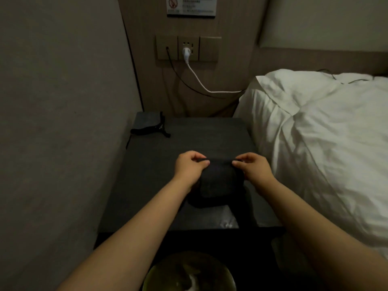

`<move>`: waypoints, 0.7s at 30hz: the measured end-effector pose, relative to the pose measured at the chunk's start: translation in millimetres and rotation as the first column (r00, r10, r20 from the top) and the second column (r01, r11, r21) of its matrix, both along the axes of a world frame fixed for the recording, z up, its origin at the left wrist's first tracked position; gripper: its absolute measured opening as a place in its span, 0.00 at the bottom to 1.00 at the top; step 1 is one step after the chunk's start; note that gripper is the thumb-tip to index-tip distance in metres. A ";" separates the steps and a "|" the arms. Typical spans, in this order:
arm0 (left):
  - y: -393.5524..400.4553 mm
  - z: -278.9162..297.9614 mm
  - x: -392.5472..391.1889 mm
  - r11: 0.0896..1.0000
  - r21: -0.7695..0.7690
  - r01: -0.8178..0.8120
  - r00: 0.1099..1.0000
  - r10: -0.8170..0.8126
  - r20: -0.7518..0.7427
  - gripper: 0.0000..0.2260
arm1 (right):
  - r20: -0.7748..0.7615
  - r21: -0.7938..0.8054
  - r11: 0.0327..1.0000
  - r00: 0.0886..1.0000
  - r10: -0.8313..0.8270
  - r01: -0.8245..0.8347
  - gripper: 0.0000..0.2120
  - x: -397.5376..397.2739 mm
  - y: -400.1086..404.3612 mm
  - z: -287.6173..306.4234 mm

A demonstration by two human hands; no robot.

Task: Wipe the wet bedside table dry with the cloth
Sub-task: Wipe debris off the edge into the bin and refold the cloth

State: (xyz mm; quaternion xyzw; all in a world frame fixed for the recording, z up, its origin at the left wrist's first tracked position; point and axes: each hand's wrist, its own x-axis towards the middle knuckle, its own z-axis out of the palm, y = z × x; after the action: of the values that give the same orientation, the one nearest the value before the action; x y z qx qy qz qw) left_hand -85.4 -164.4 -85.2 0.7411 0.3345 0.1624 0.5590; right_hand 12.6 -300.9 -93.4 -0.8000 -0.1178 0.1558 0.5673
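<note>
Dark folded cloth is pinched at its far edge by left hand and right hand, seemingly to spread it over the dark worktop.

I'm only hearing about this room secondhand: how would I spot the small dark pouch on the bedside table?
Find the dark bedside table between the grey wall and the white bed. The pouch lies flat at its far left corner, below the wall sockets. Unlike the dark cloth pinched by both hands nearer the front, nobody touches it, and a cord trails from it.
</note>
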 end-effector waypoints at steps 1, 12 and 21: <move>-1.3 -4.9 14.9 0.998 -0.064 -0.005 1.000 0.003 -0.023 0.06 | -0.003 -0.028 1.000 1.000 -0.014 0.014 0.08 14.3 1.1 -3.5; 17.5 -43.7 106.8 0.996 -0.080 -0.050 0.998 0.052 0.030 0.05 | -0.256 0.068 0.996 0.964 0.066 -0.050 0.13 88.5 7.8 -35.7; 99.4 -24.9 135.3 0.935 -0.355 0.003 0.960 0.097 0.264 0.09 | -0.312 0.357 0.909 0.889 0.334 -0.216 0.08 114.6 83.6 -23.8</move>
State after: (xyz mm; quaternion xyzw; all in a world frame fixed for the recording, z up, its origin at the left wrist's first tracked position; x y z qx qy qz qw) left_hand 49.9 -65.0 -110.1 0.5908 0.2942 0.2157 0.7196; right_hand 127.2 -217.3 -117.2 -0.6316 -0.1467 0.3612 0.6701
